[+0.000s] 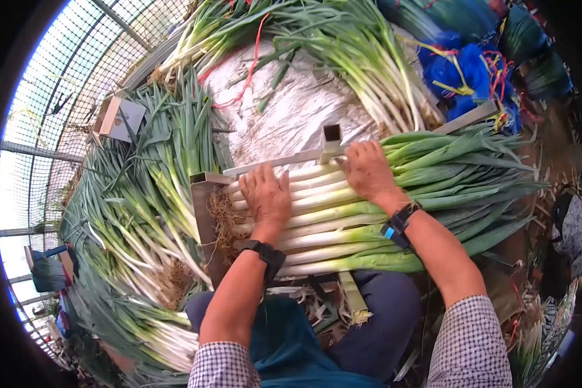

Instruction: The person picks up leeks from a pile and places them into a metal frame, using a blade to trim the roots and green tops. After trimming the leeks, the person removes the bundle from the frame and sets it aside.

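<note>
A row of long green onions point(333, 236) lies side by side in a metal frame point(208, 223), roots to the left and green leaves to the right. On the white stalks near the roots rests my left hand point(265, 197), palm down, fingers stretched out. My right hand point(370, 169) lies further right, where the stalks turn green; its fingers curl over the far onions beside the frame's upright post point(330, 143). What sits under both palms is hidden. Dark bands circle both wrists.
Loose green onions point(155, 200) are heaped along the left, with another pile point(368, 77) at the back. A pale sheet point(291, 110) covers the ground between, with red string point(255, 61) on it. Blue netting point(465, 81) lies back right. Wire mesh point(52, 116) stands at left.
</note>
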{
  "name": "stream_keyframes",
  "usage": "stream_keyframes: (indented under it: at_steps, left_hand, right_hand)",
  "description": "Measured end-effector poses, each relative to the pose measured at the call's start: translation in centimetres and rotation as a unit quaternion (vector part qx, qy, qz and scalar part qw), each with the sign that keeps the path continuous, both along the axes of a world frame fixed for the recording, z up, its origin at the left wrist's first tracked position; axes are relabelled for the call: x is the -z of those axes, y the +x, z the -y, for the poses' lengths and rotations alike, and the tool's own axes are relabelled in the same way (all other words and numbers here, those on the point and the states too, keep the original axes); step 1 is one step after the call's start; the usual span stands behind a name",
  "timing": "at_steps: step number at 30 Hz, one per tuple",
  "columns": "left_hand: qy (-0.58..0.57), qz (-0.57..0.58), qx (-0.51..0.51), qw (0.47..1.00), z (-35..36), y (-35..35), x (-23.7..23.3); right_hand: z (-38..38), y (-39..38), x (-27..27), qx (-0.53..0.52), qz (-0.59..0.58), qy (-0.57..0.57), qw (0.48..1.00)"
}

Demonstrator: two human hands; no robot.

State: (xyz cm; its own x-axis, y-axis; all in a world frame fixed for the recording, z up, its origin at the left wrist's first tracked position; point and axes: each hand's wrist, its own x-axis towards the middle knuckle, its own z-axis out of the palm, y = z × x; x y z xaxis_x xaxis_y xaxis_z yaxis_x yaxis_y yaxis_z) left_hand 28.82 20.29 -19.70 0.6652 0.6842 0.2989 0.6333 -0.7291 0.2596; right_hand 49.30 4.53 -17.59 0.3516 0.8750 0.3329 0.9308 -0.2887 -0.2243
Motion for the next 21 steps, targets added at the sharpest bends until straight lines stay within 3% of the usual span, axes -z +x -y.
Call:
stream_keyframes:
  at_steps: [3,6,7,10,11,15,19,21]
  left_hand:
    - [0.004,0.023,0.011,1.0,-0.1,-0.3,-0.1]
    - [-0.011,0.028,0.024,0.999,-0.2,-0.5,0.9]
    - [-0.041,0.025,0.021,0.999,0.0,-0.4,0.3]
    - [0.016,-0.025,0.005,1.0,0.5,-0.4,0.0]
    - [-0.016,-0.042,0.002,0.999,1.8,-1.1,0.2]
    - [-0.006,-0.046,0.012,0.999,3.1,-2.3,1.2]
    - [-0.007,-0.051,0.012,0.999,3.2,-2.1,1.0]
    - [-0.003,-0.04,0.013,0.999,2.8,-1.9,1.4]
  right_hand:
    - [0.2,-0.5,-1.0,-0.001,-0.015,-0.008,1.0]
    - [1.1,-3.8,-0.5,-0.007,0.05,0.015,0.999]
    - [0.6,-3.7,-0.8,-0.001,-0.016,-0.056,0.998]
    - [0.3,-3.4,-0.4,-0.003,-0.019,-0.059,0.998]
    - [0.4,-3.4,0.0,-0.003,-0.011,-0.063,0.998]
    - [1.5,-2.6,-0.4,-0.029,-0.097,-0.064,0.993]
    - [6.9,-4.1,-1.4,-0.11,0.018,-0.157,0.981]
    - [6.5,-3.9,-1.0,-0.104,0.006,-0.159,0.982]
